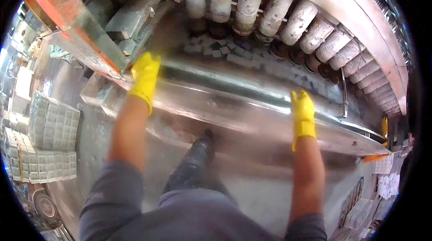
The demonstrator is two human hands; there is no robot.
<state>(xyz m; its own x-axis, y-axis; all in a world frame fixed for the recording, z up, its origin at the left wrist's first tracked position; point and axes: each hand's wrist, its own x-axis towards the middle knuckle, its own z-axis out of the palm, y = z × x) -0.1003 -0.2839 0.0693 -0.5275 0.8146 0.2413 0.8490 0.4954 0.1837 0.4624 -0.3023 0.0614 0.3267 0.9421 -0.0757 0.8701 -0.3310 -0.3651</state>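
Yellow gloves cover both hands, and both arms reach forward. A long, shiny metal panel (225,106) runs across in front of me, slanting down to the right. At its left part my left hand (146,68) is closed over the upper edge, close to an orange-painted metal post. Farther right my right hand (302,105) has its fingers curled over the same edge. The undersides of the fingers are hidden. Beyond the panel lies a trough floor strewn with pale, flat broken pieces (225,51).
A curved row of thick, crusted pale cylinders (247,5) stands behind the trough. The orange-painted post (67,7) rises at the left. White plastic crates (51,124) are stacked on the floor at left; more white crates (360,212) lie at lower right. My leg (191,160) stands near the panel's base.
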